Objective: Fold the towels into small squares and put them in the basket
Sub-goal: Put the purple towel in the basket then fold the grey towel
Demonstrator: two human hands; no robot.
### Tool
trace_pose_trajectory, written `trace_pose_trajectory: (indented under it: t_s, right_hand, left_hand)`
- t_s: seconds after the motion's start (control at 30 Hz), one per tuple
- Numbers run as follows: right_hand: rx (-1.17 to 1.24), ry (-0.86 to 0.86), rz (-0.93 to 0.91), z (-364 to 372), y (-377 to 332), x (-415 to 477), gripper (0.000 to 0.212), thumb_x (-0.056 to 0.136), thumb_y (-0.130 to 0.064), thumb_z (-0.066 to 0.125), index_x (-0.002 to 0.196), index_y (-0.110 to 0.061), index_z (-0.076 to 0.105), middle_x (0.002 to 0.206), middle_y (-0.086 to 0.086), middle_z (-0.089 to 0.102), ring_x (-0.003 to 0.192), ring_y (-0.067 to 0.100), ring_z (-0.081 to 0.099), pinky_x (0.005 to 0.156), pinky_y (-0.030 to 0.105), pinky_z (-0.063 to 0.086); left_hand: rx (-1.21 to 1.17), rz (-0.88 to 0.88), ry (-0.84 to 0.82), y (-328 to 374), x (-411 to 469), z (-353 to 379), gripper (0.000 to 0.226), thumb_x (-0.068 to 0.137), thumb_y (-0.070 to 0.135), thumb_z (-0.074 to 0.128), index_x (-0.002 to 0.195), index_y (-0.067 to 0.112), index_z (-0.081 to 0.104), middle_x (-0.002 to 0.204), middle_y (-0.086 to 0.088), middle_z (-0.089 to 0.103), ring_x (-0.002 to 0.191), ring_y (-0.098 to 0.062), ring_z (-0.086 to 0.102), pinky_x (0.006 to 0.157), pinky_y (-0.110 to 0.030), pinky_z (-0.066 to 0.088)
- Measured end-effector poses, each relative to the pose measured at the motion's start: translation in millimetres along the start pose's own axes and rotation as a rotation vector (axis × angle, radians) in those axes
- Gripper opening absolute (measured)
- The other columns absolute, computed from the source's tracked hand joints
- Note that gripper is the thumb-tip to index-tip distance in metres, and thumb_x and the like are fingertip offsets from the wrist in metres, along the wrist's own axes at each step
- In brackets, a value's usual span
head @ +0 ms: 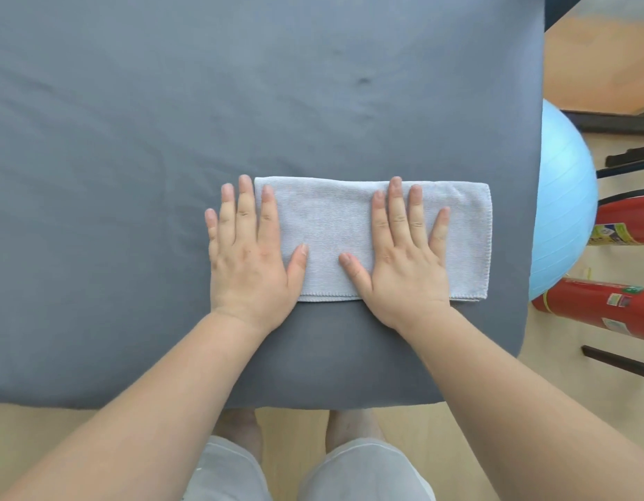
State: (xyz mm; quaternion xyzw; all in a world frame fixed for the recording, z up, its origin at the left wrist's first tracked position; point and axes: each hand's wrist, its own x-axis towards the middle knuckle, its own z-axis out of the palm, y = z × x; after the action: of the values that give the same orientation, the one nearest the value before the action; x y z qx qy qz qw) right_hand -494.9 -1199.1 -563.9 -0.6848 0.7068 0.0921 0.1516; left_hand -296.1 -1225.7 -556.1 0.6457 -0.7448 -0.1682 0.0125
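The fingers (246, 207) of the left hand (248, 262) lie straight and slightly spread, palm down. Its index finger and thumb rest on the left end of the towel (327, 229), and its other fingers rest on the grey cloth just beside that end. The right hand (407, 262) is flat as well, with its fingers straight and fanned a little. All of them press on the towel, and the heel of the hand lies over the near hem. Neither hand pinches anything.

The towel is pale grey and folded into a long strip. It lies crosswise on the counter (132, 139), towards the near right corner, with its right end free beyond the right hand. A grey cloth covers the counter.

Off the right edge, a blue ball (562, 211) sits against the counter. Two red extinguishers (602, 305) lie on the wooden floor (295, 428) beside it. The person's legs show below the near edge.
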Motion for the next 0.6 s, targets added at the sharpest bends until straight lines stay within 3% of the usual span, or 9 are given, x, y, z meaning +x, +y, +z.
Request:
trace_pose_trajectory:
  t_s: [0.07,0.17,0.33,0.6]
  right_hand:
    - [0.015,-0.021,0.012,6.0,1.4,1.8,0.09,0.094,-0.075,0.011,0.158,-0.018,-0.015,0.166,0.004,-0.024,0.152,0.026,-0.025,0.122,0.059,-0.007]
    - [0.024,-0.041,0.01,4.3,0.7,4.2,0.092,0.092,-0.078,0.011,0.158,-0.019,-0.016,0.165,0.007,-0.026,0.151,0.028,-0.026,0.121,0.061,-0.008]
    - [0.068,-0.028,0.059,-5.6,-13.2,9.1,0.096,0.091,-0.08,0.011,0.159,-0.015,-0.012,0.165,0.01,-0.024,0.151,0.032,-0.026,0.119,0.063,-0.012]
    - [0.038,-0.04,0.085,4.3,-20.1,16.5,0.094,0.093,-0.078,0.009,0.159,-0.014,-0.014,0.165,0.002,-0.026,0.15,0.027,-0.029,0.12,0.062,-0.01]
  left_hand:
    - [-0.024,-0.115,-0.014,-3.3,-1.9,-1.8,0.082,0.095,0.051,0.05,0.156,0.004,0.021,0.162,-0.015,0.021,0.15,-0.034,0.013,0.123,-0.049,0.011]
    - [-0.077,-0.216,0.032,-6.8,2.6,-6.8,0.076,0.088,0.05,0.063,0.146,0.006,0.042,0.138,-0.01,0.044,0.126,-0.034,0.036,0.108,-0.047,0.031]
    - [-0.214,-0.308,-0.003,-3.2,20.4,-16.3,0.054,0.081,0.047,0.073,0.124,0.019,0.057,0.119,-0.001,0.048,0.113,-0.027,0.041,0.099,-0.039,0.035]
    - [-0.335,-0.405,-0.069,-0.4,36.3,-25.3,0.046,0.073,0.04,0.08,0.11,0.021,0.06,0.114,0.003,0.055,0.116,-0.025,0.047,0.099,-0.04,0.042]
